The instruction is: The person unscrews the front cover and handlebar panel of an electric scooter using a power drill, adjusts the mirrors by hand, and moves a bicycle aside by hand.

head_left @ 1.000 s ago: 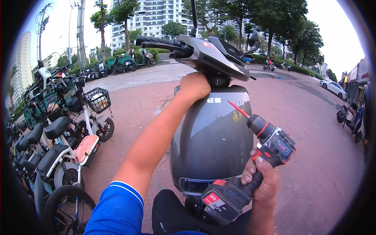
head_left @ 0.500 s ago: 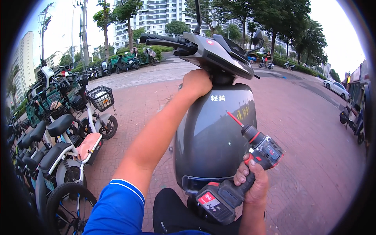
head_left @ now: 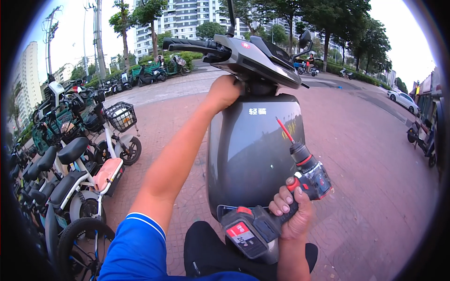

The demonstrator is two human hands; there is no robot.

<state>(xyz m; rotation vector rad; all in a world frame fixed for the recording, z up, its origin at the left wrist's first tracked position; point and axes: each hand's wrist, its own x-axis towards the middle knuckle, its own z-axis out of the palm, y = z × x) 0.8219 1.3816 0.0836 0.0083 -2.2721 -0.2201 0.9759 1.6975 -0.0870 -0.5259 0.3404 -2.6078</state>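
Right hand [head_left: 296, 210] gripping cordless drill [head_left: 315, 181]; left hand [head_left: 224, 92] beneath scooter handlebar [head_left: 255, 60], grip unclear.

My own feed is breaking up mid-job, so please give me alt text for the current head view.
The person's right hand grips a cordless drill, its red-shafted bit pointing up, before a grey scooter. The left hand reaches beneath the scooter's handlebar housing, fingertips hidden. Parked two-wheelers crowd the left side; reddish paving surrounds the scooter.

The drill [head_left: 317, 180] (and right hand [head_left: 296, 209]) has shifted left.
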